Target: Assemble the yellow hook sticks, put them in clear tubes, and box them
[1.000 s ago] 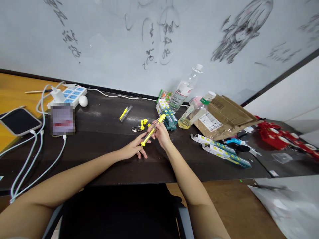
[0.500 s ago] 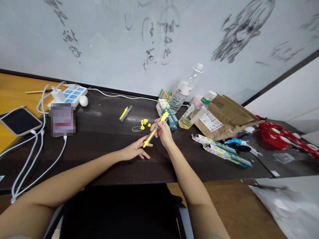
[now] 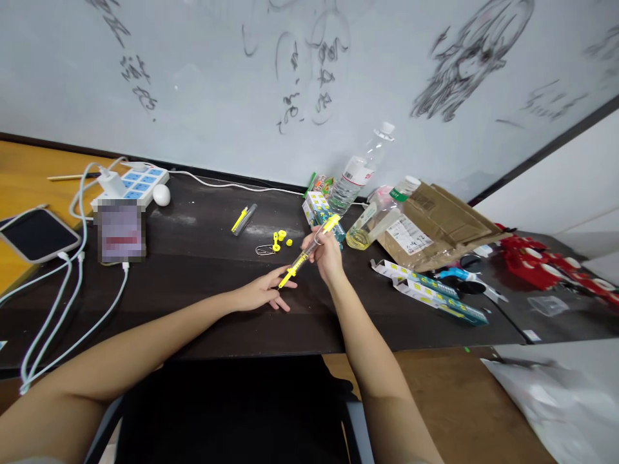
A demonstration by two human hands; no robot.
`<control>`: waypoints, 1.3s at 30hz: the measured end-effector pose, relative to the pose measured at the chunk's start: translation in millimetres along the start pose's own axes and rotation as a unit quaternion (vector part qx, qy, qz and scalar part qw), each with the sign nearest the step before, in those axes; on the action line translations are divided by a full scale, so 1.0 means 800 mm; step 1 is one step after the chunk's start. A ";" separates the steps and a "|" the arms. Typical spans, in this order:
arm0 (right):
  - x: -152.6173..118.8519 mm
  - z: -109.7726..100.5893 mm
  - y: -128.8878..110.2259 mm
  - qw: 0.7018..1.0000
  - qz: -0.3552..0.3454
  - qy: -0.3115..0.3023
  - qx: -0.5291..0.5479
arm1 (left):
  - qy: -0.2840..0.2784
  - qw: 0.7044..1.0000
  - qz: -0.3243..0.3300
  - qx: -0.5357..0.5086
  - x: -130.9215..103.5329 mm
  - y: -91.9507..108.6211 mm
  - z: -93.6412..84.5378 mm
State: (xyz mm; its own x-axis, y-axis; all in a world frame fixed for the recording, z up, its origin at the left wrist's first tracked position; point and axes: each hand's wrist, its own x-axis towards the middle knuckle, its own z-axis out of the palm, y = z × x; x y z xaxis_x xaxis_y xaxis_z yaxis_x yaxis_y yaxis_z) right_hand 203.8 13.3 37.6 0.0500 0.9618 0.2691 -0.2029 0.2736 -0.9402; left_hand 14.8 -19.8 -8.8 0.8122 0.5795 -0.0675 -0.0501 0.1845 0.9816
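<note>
A slim clear tube with a yellow inner part (image 3: 300,260) and a yellow upper end slants between my hands above the dark desk. My left hand (image 3: 264,290) pinches near its lower yellow end, with the other fingers spread. Around the upper, clear section my right hand (image 3: 327,253) is closed, by a metal ring. Small yellow plastic parts (image 3: 276,241) and a wire clip (image 3: 265,250) lie just beyond my hands. Further back rests a short clear tube with a yellow piece (image 3: 244,220).
Behind my right hand stand a printed box (image 3: 319,206), a water bottle (image 3: 355,177) and a bottle of yellowish liquid (image 3: 382,216). To the right are opened long boxes (image 3: 435,296), scissors (image 3: 467,277) and a cardboard parcel (image 3: 435,225). Phones, cables and a power strip (image 3: 140,183) occupy the left.
My right hand has moved right with the clear tube, away from my left hand. More of the yellow inner part shows at the lower end. My left hand stays nearly in place.
</note>
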 end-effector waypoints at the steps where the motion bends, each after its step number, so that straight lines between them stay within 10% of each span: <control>1: -0.001 0.002 0.003 1.000 0.012 -0.016 0.001 | 0.001 1.000 -0.002 0.000 0.000 0.001 0.000; 13: -0.001 0.001 -0.004 1.000 0.011 -0.007 -0.006 | 0.005 1.000 0.010 -0.011 -0.003 0.007 0.003; 20: -0.023 0.035 0.027 0.994 0.004 -0.094 -0.064 | 0.142 0.988 0.047 0.023 0.005 0.008 -0.002; 28: -0.023 -0.013 -0.012 0.968 -0.006 -0.107 -0.228 | 0.264 0.961 0.058 0.061 0.000 0.026 -0.017; 33: -0.065 -0.141 -0.053 0.798 -0.153 0.006 -0.582 | 0.281 0.953 0.081 0.074 -0.003 0.030 -0.022; 39: -0.141 -0.299 -0.069 0.547 -0.056 0.101 -0.829 | 0.253 0.959 0.099 0.082 0.000 0.018 -0.017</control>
State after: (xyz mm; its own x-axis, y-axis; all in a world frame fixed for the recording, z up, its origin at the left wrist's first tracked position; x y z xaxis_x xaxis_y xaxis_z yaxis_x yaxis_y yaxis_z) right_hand 443.2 -108.8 9.2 0.1124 0.8735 0.4736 0.9700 -0.1998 0.1383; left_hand 6.5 -6.4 2.6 0.4087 0.9087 0.0850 -0.0479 -0.0716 0.9963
